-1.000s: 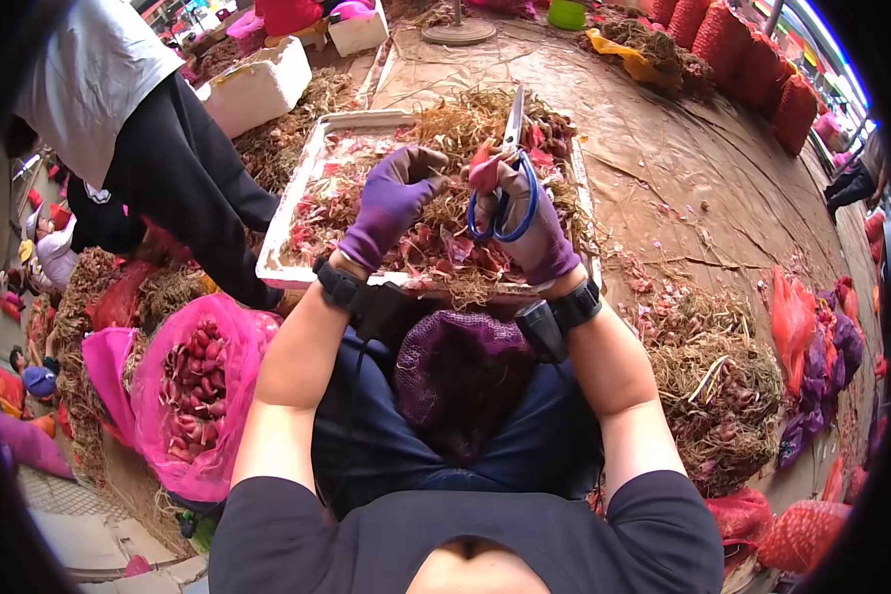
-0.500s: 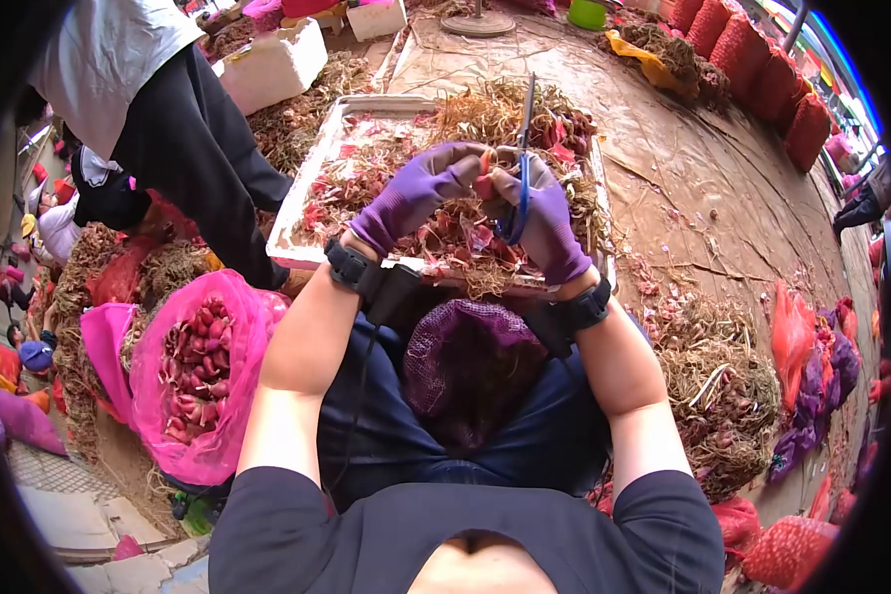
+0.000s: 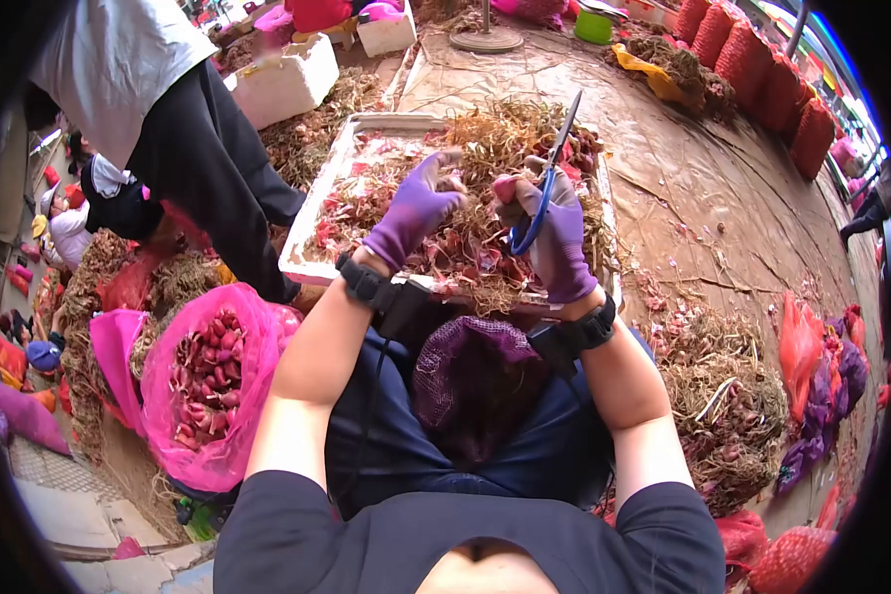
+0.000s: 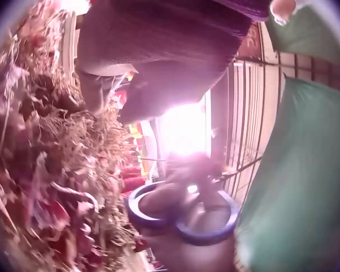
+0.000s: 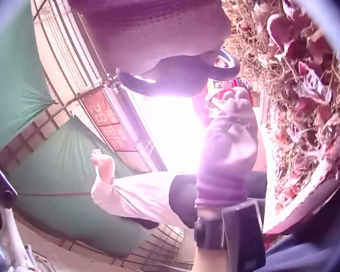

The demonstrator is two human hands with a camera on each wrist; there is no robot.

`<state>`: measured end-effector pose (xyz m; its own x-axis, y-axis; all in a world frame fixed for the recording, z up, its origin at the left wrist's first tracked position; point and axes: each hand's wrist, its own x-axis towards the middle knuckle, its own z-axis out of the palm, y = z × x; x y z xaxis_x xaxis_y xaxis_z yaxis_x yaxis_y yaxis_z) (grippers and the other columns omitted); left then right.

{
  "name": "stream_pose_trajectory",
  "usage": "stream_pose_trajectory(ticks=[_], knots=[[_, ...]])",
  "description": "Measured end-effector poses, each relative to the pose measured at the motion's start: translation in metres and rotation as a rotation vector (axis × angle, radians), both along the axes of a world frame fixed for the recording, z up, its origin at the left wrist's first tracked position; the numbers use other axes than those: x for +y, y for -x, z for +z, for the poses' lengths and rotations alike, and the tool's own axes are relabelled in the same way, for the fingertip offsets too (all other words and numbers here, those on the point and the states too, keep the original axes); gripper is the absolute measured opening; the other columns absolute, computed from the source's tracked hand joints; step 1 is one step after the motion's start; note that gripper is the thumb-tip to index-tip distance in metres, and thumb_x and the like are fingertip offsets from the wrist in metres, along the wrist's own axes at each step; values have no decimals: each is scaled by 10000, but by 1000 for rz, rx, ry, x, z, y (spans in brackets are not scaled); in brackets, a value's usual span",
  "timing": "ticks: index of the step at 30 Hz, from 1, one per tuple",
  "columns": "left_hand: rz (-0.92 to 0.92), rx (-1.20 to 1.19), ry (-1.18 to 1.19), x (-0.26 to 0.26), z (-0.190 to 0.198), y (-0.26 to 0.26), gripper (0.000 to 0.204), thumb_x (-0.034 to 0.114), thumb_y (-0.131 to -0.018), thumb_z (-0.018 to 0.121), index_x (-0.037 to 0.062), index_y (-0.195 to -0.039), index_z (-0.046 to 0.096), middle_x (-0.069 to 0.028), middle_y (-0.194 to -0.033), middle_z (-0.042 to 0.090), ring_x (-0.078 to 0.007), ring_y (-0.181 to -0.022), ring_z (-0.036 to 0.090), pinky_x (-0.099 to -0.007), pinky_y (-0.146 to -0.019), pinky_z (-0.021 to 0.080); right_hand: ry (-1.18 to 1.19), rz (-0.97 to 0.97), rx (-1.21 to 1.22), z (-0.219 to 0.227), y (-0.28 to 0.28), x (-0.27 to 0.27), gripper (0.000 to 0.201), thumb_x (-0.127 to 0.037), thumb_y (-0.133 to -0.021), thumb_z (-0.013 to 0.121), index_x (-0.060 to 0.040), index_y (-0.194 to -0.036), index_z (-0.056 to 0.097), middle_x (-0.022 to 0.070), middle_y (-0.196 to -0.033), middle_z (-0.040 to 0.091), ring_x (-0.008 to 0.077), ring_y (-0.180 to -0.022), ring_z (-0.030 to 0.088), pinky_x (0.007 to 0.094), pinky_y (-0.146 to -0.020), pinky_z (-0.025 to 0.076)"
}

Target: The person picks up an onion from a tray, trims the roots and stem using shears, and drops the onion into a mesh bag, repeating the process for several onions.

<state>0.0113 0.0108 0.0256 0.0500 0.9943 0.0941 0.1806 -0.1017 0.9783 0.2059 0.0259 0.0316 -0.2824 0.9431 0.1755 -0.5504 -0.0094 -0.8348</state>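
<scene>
Both hands wear purple gloves with greyish palms. My right hand (image 3: 561, 238) grips blue-handled scissors (image 3: 531, 226), their blades pointing up and away. Its thumb and fingers also hold a small red shallot (image 3: 506, 188). To the left, a short gap from the shallot, my left hand (image 3: 413, 210) hovers with loosely bent fingers, thumb and forefinger apart. Blue finger loops (image 4: 137, 211) show round the right fingers in the left wrist view. Below both hands lies a white foam tray (image 3: 305, 269), heaped with dry stalks, roots and papery red skins (image 3: 505, 129).
A purple mesh bag (image 3: 438, 381) stands open between the knees. On the left a pink mesh bag (image 3: 267, 371) holds red shallots (image 3: 208, 381). Another person (image 3: 193, 139) bends beside the tray. Dried stalks (image 3: 728, 416) are piled right; full red sacks (image 3: 777, 84) line the far right.
The left hand met the right at the shallot half a second ago and has drawn back left. The scissors have tilted to the right; the right hand keeps them and the shallot.
</scene>
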Motion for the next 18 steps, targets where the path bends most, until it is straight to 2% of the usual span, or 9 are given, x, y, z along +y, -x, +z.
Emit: stream_pose_trajectory(ticks=[1,3,4,7,9,12,15,17,18], knots=[[-11,6,2,-3,5,-5,535,99,-892,626,-14,-1372,419,-93,-1191,582,-138,-1035,574,-257,-894,485,48,-3,-73,-5,-3,2,371,-105,-935,577,-14,-1254,413,108,-893,660,158,-678,627,240,-586,500],[-309,-265,21,-8,11,-15,604,105,-893,623,-14,-1420,355,-94,-1238,561,-139,-1107,554,-261,-931,469,69,-5,-59,-8,-6,3,344,-108,-932,581,-21,-1228,429,105,-905,662,159,-700,637,245,-600,510],[-383,-205,-39,-7,12,-25,526,126,-910,613,-37,-1374,427,-91,-1178,608,-153,-1051,597,-276,-883,503,64,16,-9,-7,-6,2,362,-108,-911,614,-4,-1208,435,111,-890,665,165,-716,654,255,-603,532],[-333,31,183,-15,16,-30,386,133,-910,621,-40,-1251,568,-78,-1058,672,-164,-948,644,-289,-809,537,40,-1,-93,3,-5,-4,321,-99,-854,668,5,-1112,506,119,-902,655,188,-762,673,284,-609,560],[-236,132,79,-19,18,-35,197,147,-872,664,47,-1038,700,-24,-918,708,-124,-860,640,-307,-780,526,48,51,-276,23,-11,-13,326,-167,-838,682,-19,-1088,534,98,-898,642,181,-784,658,294,-628,559],[-199,338,-319,-16,1,-28,194,104,-876,668,64,-1065,689,-54,-881,709,-114,-787,646,-282,-733,531,-15,79,-251,13,-10,-7,183,-182,-877,630,-21,-947,578,82,-870,634,156,-711,634,274,-644,539],[-272,182,-344,-18,2,-28,194,85,-856,691,61,-1048,686,-70,-837,702,-93,-773,629,-275,-720,519,-118,114,-214,-1,-11,-5,154,-212,-911,565,-59,-930,576,11,-764,590,100,-628,565,214,-582,470],[-254,156,-336,-23,9,-27,148,85,-859,696,33,-998,687,-56,-806,694,-71,-746,607,-257,-696,511,21,295,-308,-3,-20,1,216,-303,-949,539,-89,-922,556,-36,-794,501,77,-671,483,209,-608,412],[-333,25,-263,-26,15,-28,120,89,-869,690,27,-971,688,-45,-793,684,-57,-734,594,-246,-677,503,92,356,-131,-4,-20,0,151,-258,-948,546,-108,-954,535,-47,-810,485,68,-667,460,218,-599,404]])
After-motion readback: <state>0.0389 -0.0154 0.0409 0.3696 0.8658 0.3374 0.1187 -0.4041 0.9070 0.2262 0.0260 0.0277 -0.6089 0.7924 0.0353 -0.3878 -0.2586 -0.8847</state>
